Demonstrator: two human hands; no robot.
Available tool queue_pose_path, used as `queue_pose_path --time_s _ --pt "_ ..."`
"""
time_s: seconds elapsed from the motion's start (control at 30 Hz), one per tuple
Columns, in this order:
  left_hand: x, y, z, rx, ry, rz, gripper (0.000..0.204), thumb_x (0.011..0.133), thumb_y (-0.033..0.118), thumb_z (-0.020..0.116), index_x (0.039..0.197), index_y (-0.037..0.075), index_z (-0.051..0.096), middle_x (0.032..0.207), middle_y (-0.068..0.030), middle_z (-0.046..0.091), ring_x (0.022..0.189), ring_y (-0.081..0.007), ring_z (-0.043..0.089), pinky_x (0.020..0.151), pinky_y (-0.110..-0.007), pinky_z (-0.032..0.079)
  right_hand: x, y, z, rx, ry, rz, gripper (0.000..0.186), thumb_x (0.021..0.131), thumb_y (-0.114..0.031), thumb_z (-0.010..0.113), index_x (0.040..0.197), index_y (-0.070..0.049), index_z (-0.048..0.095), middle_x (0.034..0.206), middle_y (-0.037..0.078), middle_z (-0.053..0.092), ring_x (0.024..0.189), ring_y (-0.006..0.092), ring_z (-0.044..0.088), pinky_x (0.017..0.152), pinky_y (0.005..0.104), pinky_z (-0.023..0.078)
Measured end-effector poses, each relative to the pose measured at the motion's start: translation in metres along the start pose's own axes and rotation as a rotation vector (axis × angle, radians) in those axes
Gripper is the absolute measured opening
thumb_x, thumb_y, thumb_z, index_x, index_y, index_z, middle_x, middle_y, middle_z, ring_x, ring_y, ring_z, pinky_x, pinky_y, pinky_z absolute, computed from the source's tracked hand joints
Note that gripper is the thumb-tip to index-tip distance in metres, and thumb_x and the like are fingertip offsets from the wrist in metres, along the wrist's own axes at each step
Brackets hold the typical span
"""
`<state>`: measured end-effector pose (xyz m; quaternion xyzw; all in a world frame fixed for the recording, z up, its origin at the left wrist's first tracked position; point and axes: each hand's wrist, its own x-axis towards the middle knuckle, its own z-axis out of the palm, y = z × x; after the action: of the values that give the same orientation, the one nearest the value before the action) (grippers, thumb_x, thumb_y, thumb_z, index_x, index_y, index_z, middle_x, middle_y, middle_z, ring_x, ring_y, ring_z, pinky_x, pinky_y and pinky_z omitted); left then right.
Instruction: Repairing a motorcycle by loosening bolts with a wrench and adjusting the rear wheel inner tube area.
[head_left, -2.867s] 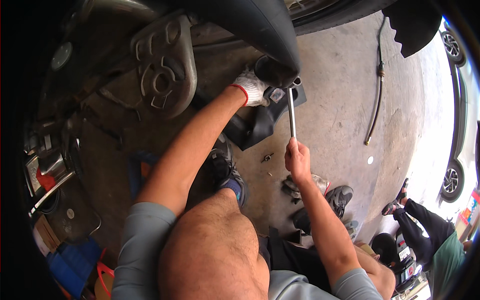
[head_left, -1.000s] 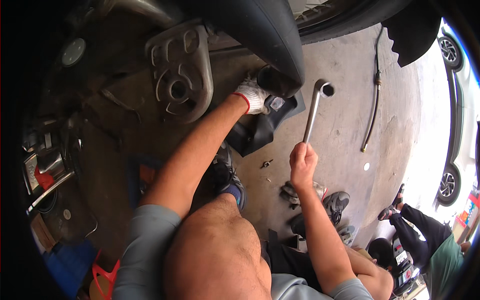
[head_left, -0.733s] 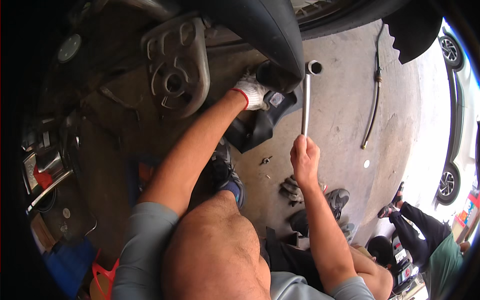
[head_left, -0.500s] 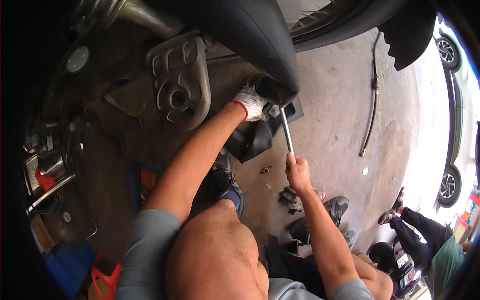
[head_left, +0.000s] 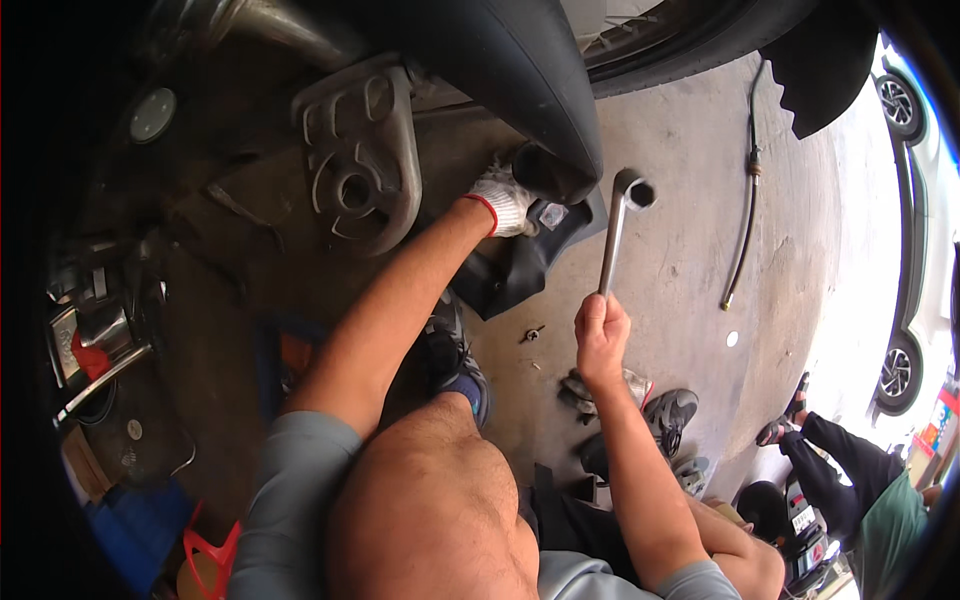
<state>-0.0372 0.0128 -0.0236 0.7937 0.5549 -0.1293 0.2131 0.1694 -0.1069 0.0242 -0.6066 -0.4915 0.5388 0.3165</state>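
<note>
Through the head camera I have the wrench (head_left: 611,250) in my right hand (head_left: 601,345), bare fingers wrapped firmly around the near end of its shaft. Its long axis runs away from me across the view, nearly straight up the frame with a slight lean to the right. The ring end points away from my body, its round hole facing right and partly toward the camera. That ring shows just right of the tapered tip of a black cover (head_left: 530,100), with a strip of concrete floor (head_left: 690,230) visible between them, so it is not on anything I can see.

My left hand (head_left: 505,203), in a white knit glove with a red cuff edge, is up at the cover's hollow end. Its fingers are partly hidden there, so I cannot tell whether it grips the cover, the black panel (head_left: 510,285) just below, or only rests against them. A small silvery label (head_left: 552,215) sits on that panel.

Left of the gloved hand hangs a metal plate (head_left: 402,155) with cutouts. Nearer me, a small bolt (head_left: 532,335) lies on the floor; a hose (head_left: 748,230) stretches lengthwise well off to the right.
</note>
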Motion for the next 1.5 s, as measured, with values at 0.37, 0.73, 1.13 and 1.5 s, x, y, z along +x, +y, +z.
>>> queue_pose_path --time_s 0.37,0.73,1.13,1.5 --pt "0.003 0.003 0.000 -0.015 -0.026 -0.003 0.082 0.078 0.051 0.055 0.141 0.011 0.022 0.148 -0.0140 0.015 0.137 -0.0343 0.011 0.112 -0.044 0.005 0.011 0.024 -0.011 -0.237 0.061 -0.022 0.042 0.094 -0.033 0.044 0.062 -0.004 0.045 0.051 -0.001 0.042 0.046 0.0079 0.039 0.043 0.0271 0.032" --pt "0.009 0.010 -0.007 -0.041 -0.030 0.011 0.079 0.077 0.050 0.057 0.140 0.014 0.027 0.148 -0.0127 0.017 0.137 -0.0334 0.009 0.112 -0.043 0.003 0.016 0.071 -0.020 -0.426 0.047 0.085 0.045 0.093 -0.034 0.046 0.060 -0.004 0.045 0.052 0.000 0.044 0.047 0.0087 0.041 0.042 0.0286 0.032" --pt "0.007 0.007 -0.009 -0.015 -0.081 -0.019 0.083 0.077 0.051 0.056 0.142 0.016 0.021 0.148 -0.0145 0.013 0.137 -0.0365 0.005 0.112 -0.045 0.004 0.026 0.065 -0.022 -0.666 -0.089 0.230 0.045 0.094 -0.032 0.042 0.063 0.000 0.048 0.051 0.006 0.046 0.048 0.0131 0.046 0.046 0.0330 0.037" --pt "-0.001 0.006 -0.005 -0.019 -0.002 -0.006 0.078 0.077 0.052 0.056 0.140 0.017 0.028 0.148 -0.0139 0.016 0.136 -0.0381 0.007 0.112 -0.042 0.008 0.027 0.096 -0.020 -0.428 -0.115 0.300 0.043 0.093 -0.034 0.044 0.066 0.000 0.051 0.051 0.005 0.046 0.046 0.0144 0.047 0.045 0.0325 0.037"
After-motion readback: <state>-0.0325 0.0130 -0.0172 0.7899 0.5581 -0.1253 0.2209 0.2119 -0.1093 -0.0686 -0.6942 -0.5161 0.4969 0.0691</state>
